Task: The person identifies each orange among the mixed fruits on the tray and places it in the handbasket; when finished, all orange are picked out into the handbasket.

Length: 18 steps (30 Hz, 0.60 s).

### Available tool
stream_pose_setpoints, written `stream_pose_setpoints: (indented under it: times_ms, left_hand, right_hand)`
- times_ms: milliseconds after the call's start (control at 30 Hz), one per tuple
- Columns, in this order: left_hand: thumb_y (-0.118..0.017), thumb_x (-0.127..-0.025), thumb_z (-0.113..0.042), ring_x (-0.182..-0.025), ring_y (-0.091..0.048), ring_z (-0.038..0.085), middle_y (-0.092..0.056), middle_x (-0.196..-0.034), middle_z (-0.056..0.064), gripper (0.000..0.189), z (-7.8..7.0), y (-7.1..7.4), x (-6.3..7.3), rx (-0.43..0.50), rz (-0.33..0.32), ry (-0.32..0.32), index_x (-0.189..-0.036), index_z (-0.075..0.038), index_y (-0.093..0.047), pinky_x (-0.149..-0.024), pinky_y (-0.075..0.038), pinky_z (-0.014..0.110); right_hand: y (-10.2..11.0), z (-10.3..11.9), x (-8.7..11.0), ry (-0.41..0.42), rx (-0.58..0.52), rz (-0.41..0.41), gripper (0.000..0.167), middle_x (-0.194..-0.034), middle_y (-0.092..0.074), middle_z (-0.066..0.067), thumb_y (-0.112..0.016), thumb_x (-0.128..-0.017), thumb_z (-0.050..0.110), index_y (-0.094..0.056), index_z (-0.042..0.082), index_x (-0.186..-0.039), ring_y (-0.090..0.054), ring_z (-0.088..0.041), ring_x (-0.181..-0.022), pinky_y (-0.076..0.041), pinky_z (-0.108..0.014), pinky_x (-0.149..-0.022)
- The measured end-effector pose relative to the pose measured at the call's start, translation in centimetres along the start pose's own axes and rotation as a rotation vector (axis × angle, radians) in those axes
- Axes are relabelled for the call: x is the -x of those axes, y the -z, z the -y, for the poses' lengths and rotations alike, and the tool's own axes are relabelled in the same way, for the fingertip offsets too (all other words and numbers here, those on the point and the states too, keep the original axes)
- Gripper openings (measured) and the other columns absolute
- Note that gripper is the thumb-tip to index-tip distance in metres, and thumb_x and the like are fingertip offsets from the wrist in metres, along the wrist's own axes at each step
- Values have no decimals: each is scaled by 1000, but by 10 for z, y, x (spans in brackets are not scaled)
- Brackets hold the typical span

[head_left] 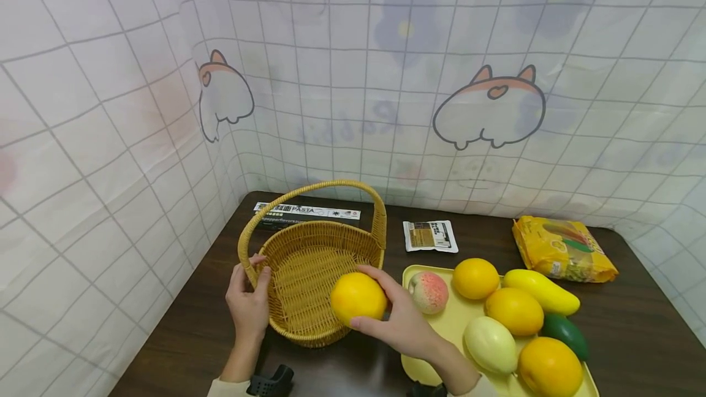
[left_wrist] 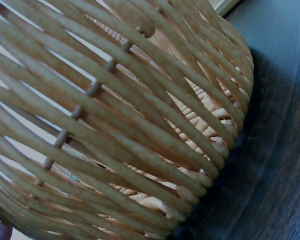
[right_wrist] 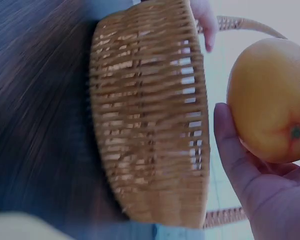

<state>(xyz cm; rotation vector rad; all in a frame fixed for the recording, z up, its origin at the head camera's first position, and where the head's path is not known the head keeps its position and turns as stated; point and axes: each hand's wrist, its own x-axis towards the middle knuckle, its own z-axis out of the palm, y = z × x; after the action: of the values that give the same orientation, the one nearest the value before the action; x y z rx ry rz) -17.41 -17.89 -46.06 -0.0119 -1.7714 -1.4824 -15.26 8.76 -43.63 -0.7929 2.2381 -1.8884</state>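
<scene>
My right hand (head_left: 405, 323) holds an orange (head_left: 359, 299) between thumb and fingers, over the near right rim of a wicker basket (head_left: 309, 287). In the right wrist view the orange (right_wrist: 272, 100) shows its green stem end, beside the basket's woven wall (right_wrist: 150, 115). My left hand (head_left: 248, 299) grips the basket's left rim at the foot of its arched handle, thumb on the inner side. No fruit shows in the visible part of the basket's inside. The left wrist view is filled by the basket's weave (left_wrist: 115, 120), with only fingertips at its lower left corner.
Right of the basket, a yellow tray (head_left: 410, 369) carries a peach (head_left: 429, 293), several oranges (head_left: 550, 367), a yellow mango (head_left: 542, 291), a pale yellow-green fruit (head_left: 489, 345) and a dark green fruit (head_left: 565, 336). Behind lie a pasta box (head_left: 309, 212), a small packet (head_left: 430, 236) and a yellow bag (head_left: 564, 249).
</scene>
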Motion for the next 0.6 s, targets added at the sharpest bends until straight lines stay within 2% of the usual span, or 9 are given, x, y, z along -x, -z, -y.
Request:
stream_pose_setpoints:
  times_ms: [233, 367, 600]
  left_hand:
    - [-62, -88, 11, -111, -55, 40, -59, -106, 32, 21, 0, 0, 1, 11, 6, 31, -109, 14, -64, -85, -43, 11]
    - [-63, -89, 9, -114, -54, 40, -60, -107, 30, 20, 1, 1, 1, 5, 13, 52, -108, 13, -64, -87, -43, 10]
    - [-63, -89, 8, -117, -54, 41, -60, -105, 29, 19, 3, 0, 1, -5, 20, 51, -107, 12, -65, -90, -43, 11]
  right_hand:
    - [-16, -1, -20, 4, -24, 15, 68, -134, -53, -3, -76, -84, 18, -43, 29, -143, -62, -21, -103, -55, -33, -83]
    - [-26, -2, -28, 1, 25, 32, 69, -132, -55, 0, -77, -83, 24, -43, 29, -143, -61, -19, -102, -54, -32, -83]
    - [-41, -6, -45, -42, 113, 52, 74, -134, -53, 4, -79, -80, 34, -41, 31, -144, -59, -15, -105, -52, -33, -84]
